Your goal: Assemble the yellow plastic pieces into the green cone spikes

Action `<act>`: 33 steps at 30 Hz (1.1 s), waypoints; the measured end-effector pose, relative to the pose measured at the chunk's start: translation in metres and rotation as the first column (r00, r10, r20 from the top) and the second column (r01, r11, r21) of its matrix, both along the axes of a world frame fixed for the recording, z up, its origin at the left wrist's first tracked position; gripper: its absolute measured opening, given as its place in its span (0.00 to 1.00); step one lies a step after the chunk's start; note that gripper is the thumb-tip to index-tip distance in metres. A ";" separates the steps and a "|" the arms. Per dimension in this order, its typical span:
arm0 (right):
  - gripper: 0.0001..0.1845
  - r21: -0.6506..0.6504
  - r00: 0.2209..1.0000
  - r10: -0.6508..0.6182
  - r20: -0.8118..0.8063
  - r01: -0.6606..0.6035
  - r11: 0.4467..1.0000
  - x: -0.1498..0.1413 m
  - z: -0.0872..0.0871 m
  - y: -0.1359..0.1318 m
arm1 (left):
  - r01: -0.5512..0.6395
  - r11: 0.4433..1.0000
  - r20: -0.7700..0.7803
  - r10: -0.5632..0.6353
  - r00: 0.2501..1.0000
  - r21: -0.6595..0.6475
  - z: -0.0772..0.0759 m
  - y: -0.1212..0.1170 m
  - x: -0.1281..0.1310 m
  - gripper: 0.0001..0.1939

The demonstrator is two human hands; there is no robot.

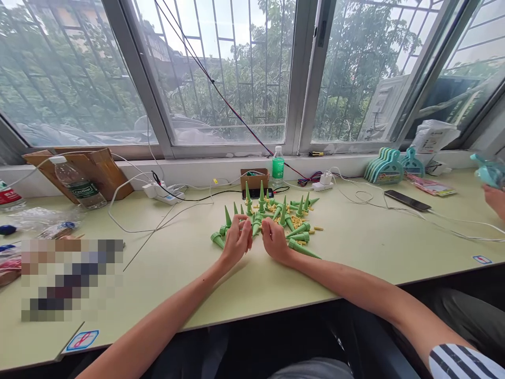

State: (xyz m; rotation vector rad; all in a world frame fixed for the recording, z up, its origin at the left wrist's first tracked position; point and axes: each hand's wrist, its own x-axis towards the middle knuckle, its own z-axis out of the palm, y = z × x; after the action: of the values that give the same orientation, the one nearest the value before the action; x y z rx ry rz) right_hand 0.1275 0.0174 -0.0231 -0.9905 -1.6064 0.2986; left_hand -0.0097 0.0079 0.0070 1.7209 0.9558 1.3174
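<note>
My left hand [238, 239] is closed, with its fingers curled beside a green plastic spike [256, 226] that shows between my two hands and seems to be in its grip. Close by on the right, my right hand [276, 242] is closed in a pinch; whatever its fingertips hold is hidden or too small to name. Behind and around both hands lie many green cone-shaped spikes with ribbed caps. Some stand upright, such as a tall spike [262, 198], and others lie flat, like a spike [303, 248] beside my right wrist. Small yellow pegs [294, 221] are scattered among them.
Behind the pile stand a small cardboard box [254, 179] and a green-labelled bottle [278, 166]. White cables and a power strip [163, 193] run along the back. To the right lie a phone [407, 200] and turquoise plastic pieces [384, 166]; another person's hand [495, 200] holds a turquoise item.
</note>
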 end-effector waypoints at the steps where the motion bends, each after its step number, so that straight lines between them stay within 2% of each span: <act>1: 0.22 -0.007 1.000 0.015 0.004 -0.015 1.000 0.000 -0.002 -0.001 | 0.023 0.999 -0.002 -0.023 1.000 -0.036 0.001 0.000 0.000 0.16; 4: 0.22 -0.012 0.999 0.041 0.014 -0.041 0.999 0.001 -0.003 -0.004 | 0.107 0.986 -0.032 -0.112 0.993 -0.130 0.004 -0.002 -0.001 0.17; 7: 0.22 -0.013 0.998 0.048 0.032 -0.048 0.999 0.004 -0.001 -0.005 | 0.182 0.967 0.012 -0.183 0.983 -0.177 0.004 -0.002 0.000 0.18; 11: 0.22 -0.011 0.997 0.071 0.025 -0.071 0.997 0.005 -0.001 -0.004 | 0.210 0.965 0.081 -0.199 0.977 -0.157 -0.001 0.000 0.001 0.17; 17: 0.22 -0.017 0.996 0.086 0.007 -0.086 0.996 0.005 -0.001 -0.005 | 0.234 0.966 0.072 -0.227 0.971 -0.113 -0.005 -0.001 0.001 0.15; 25: 0.21 -0.068 0.999 0.048 -0.006 -0.049 0.996 0.009 0.000 -0.008 | 0.163 0.987 -0.069 -0.162 0.984 0.005 -0.012 0.000 0.002 0.12; 29: 0.23 -0.081 1.000 0.021 -0.012 -0.022 0.996 0.007 0.000 -0.007 | 0.088 0.984 -0.233 -0.051 0.971 0.154 -0.016 0.001 -0.002 0.09; 33: 0.24 -0.096 0.999 0.018 -0.038 -0.021 0.995 0.006 0.000 -0.007 | 0.083 0.934 -0.299 0.026 0.954 0.346 -0.017 0.003 -0.004 0.05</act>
State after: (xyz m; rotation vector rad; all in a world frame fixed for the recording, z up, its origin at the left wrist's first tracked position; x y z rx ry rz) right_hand 0.1333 0.0105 -0.0232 -1.0373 -1.5806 0.4090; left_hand -0.0134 0.0112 -0.0095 2.2563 0.8894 1.2911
